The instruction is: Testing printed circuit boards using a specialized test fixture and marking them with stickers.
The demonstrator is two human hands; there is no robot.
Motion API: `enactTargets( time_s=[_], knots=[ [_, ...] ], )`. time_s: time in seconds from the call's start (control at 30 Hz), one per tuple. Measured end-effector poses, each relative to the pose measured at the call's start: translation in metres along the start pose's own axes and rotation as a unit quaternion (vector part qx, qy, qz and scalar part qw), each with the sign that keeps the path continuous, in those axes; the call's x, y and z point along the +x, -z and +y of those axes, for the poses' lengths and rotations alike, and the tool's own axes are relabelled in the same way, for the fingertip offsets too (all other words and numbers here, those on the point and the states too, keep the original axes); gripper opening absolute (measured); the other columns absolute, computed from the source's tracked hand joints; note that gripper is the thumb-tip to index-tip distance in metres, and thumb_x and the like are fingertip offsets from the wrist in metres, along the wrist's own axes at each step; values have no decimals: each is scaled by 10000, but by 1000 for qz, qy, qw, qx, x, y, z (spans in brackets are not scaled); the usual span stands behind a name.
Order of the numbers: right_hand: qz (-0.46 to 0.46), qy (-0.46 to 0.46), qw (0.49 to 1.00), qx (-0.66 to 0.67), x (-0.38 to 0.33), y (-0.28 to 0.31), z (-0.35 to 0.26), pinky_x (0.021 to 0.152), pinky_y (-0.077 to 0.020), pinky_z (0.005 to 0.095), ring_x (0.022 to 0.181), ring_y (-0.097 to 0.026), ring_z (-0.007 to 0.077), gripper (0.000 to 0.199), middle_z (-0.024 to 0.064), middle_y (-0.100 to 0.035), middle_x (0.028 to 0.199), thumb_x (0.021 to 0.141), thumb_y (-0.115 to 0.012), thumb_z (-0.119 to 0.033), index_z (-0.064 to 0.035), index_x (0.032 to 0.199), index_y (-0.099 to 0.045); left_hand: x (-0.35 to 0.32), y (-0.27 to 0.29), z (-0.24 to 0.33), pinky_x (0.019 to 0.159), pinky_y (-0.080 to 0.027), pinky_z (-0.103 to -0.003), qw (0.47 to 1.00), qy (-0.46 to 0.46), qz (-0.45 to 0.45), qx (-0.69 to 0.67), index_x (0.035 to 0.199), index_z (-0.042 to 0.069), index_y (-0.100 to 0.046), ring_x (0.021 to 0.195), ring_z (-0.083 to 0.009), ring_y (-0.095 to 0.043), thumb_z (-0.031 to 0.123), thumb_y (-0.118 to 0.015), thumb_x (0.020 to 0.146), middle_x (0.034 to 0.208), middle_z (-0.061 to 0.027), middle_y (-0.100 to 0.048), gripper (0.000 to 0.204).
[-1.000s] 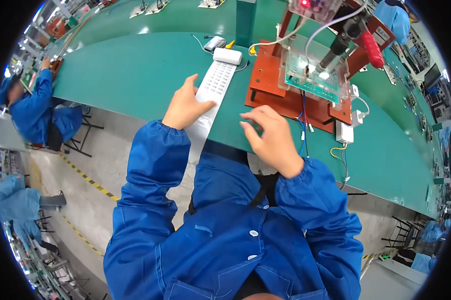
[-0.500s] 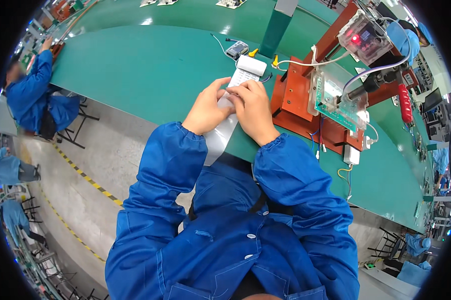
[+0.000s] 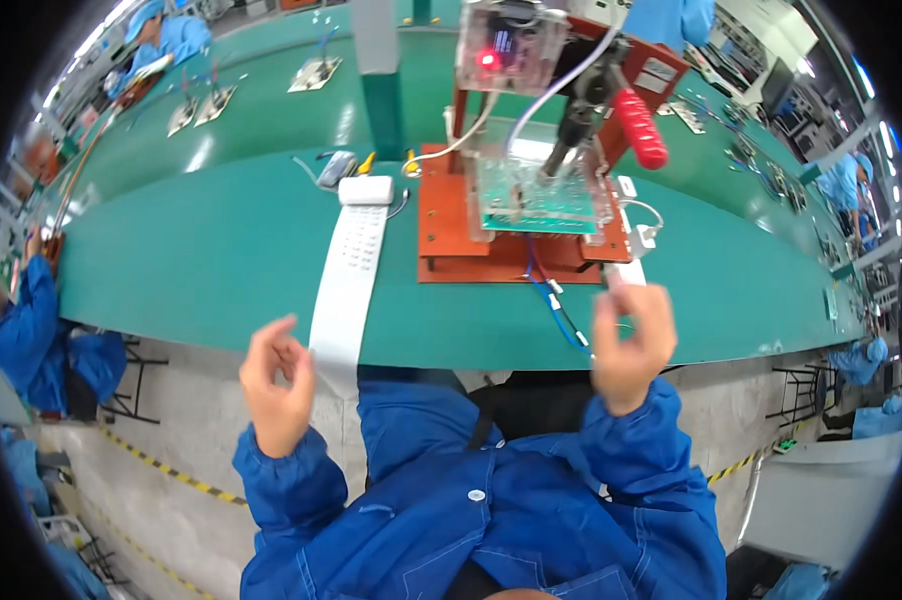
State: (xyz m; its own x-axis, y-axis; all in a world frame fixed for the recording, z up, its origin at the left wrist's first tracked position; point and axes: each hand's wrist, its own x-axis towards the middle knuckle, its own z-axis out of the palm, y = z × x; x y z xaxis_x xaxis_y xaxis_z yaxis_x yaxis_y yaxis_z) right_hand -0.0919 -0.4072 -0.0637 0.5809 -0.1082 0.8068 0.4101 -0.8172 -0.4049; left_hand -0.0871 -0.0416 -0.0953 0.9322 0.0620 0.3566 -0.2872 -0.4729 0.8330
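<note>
A long white strip of labels [image 3: 343,290] runs from its roll [image 3: 366,190] over the table's front edge. Just left of the strip's lower end, my left hand [image 3: 279,390] is raised with loosely bent fingers, thumb apart, and nothing visible in it. My right hand [image 3: 631,345] is at the table's front edge, below the right side of a red-brown test fixture [image 3: 451,265]. Its fingers are curled in toward the thumb; whatever they may hold is hidden. A green circuit board [image 3: 536,222] sits in the fixture under clear plastic. Behind my right fingertips shows a white block [image 3: 626,270].
A red-handled lever [image 3: 639,128] and a clear box with a red light [image 3: 506,50] rise over the fixture. Loose wires [image 3: 561,315] hang at its front. A green post [image 3: 379,100] and a small grey device [image 3: 338,168] stand behind the roll. Co-workers [image 3: 41,340] sit around.
Both hands have left the label strip and moved apart, left hand to the left, right hand to the right below the fixture. The view has turned toward the fixture.
</note>
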Motion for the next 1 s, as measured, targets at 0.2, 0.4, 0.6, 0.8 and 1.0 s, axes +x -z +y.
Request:
enactTargets(
  time_s=[0.2,0.4,0.6,0.8,1.0],
  knots=[
    [-74,-165,976,-120,-32,17,95,954,-471,434,1100,-595,333,939,223,-610,1205,787,-827,-189,-21,1552,-308,-17,-85,17,545,-394,-227,987,-38,-152,-41,1141,3,-653,601,-70,-463,-59,-756,786,671,2,-492,376],
    [-74,-211,954,-199,-24,12,113,858,-477,445,957,-604,339,860,143,-675,1078,764,-819,-152,-70,1511,-401,5,-134,34,522,-383,-217,974,-69,-204,-67,1154,10,-660,579,-54,-440,-29,-775,786,683,1,-522,388],
    [-69,-229,944,-229,-10,29,150,854,-482,441,910,-624,338,965,165,-688,1053,719,-864,-175,-66,1533,-356,1,-141,25,517,-370,-193,965,-27,-242,-94,1152,-4,-670,584,-25,-453,-20,-788,775,679,18,-547,395],
    [-82,-282,938,-185,3,51,133,837,-521,419,926,-661,325,941,169,-697,1036,722,-881,-209,-80,1517,-396,5,-139,28,517,-365,-182,961,7,-251,-114,1155,-3,-668,585,-15,-452,15,-822,768,683,31,-558,418],
    [16,-22,999,20,65,51,36,945,-497,388,1078,-646,313,674,191,-674,1182,823,-701,-40,0,1452,-463,6,-135,25,537,-374,-168,938,47,-306,-155,1169,3,-658,594,-3,-459,50,-882,742,720,33,-581,484]
  ],
)
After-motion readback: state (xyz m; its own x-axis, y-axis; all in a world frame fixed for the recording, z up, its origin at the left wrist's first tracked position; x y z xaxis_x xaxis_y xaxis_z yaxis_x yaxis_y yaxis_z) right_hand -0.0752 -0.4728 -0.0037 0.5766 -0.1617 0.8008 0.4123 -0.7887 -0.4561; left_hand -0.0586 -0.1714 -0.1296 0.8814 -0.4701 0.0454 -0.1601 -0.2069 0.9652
